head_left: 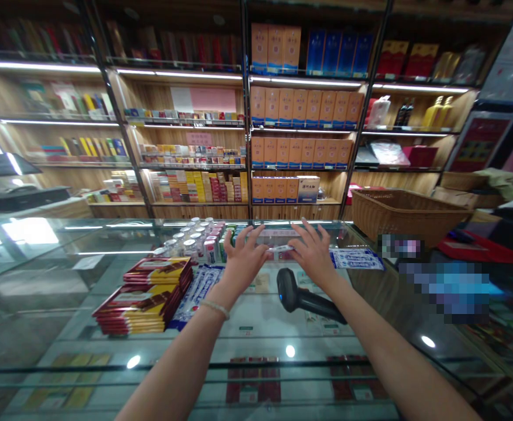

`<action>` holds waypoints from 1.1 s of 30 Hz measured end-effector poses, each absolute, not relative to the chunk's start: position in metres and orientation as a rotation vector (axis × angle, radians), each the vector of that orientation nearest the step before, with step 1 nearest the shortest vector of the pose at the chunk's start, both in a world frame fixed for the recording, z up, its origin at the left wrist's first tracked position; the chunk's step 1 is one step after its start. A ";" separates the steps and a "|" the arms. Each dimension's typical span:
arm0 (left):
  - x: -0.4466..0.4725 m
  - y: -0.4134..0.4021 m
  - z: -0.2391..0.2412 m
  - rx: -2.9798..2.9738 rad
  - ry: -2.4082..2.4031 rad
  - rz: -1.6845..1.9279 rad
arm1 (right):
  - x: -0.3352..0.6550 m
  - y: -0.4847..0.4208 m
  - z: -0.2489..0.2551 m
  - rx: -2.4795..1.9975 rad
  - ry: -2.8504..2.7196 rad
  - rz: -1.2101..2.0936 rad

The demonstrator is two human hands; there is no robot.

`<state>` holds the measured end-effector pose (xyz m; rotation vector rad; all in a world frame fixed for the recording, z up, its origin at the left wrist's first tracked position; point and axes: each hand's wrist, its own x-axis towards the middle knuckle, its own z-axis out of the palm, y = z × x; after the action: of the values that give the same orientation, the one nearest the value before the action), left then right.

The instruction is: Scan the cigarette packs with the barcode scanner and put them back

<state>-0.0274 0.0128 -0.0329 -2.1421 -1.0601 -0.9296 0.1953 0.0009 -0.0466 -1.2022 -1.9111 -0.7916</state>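
Observation:
Between my two hands, above the glass counter, a thin white strip-like item (280, 249) is stretched level; its kind is too small to make out. My left hand (246, 262) pinches its left end, the other fingers spread upward. At the right end, my right hand (312, 255) pinches it with thumb and finger. Below my right hand lies a black handheld barcode scanner (298, 297). Beside my left forearm are blue-and-white packets (200, 292) and stacks of red-and-yellow chocolate bars (144, 295). Small clear and coloured containers (195, 240) stand behind them, partly covered by my left hand.
A blue-and-white packet (357, 259) lies right of my right hand. On the counter's right stand a wicker basket (408, 213) and a red cloth-like item (484, 248). Glass counter edges (172, 367) run across the front. Shelves with orange boxes (300, 152) line the back.

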 end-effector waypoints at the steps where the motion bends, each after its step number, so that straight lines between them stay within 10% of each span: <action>1: -0.027 0.013 -0.034 -2.139 -1.052 -0.932 | 0.195 0.000 -0.046 -1.209 -1.914 -0.784; 33: -0.029 0.016 -0.034 -1.876 -0.907 -1.061 | 0.214 0.006 -0.046 -1.437 -1.657 -0.091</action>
<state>-0.0290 0.0159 -0.0340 -1.8764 -0.9071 -1.0614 0.2141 0.0057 -0.0459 -1.4369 -1.6566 -0.0913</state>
